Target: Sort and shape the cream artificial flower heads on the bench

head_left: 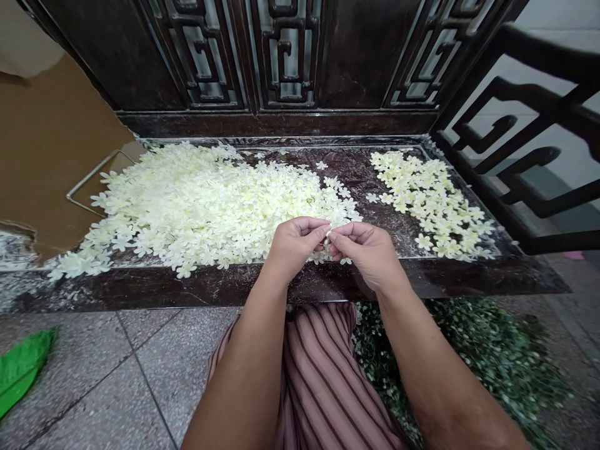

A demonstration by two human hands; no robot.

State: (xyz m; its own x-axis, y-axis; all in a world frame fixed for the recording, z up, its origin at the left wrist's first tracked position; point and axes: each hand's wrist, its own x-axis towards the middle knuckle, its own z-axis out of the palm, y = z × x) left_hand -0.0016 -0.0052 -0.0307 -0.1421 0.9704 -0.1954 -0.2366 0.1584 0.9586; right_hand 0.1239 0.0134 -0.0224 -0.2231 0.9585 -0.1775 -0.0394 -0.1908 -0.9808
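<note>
My left hand (296,242) and my right hand (370,251) meet over the front edge of a dark wooden bench seat (360,178). Thumbs and forefingers of both are pinched together on a small white flower (329,234), mostly hidden by the fingertips. Just behind and to the left of my hands spreads a large pile of loose white flowers (220,200) with pale yellow centres. A smaller, thinner pile of the same flowers (426,197) lies on the seat to the right of my hands.
At the left stands a brown cardboard sheet (60,150) beside a bent metal wire (89,178). Carved wood forms the bench's back (365,56) and right armrest (529,125). Dark green foliage (487,362) sits below the bench; a green leaf (25,365) is at lower left.
</note>
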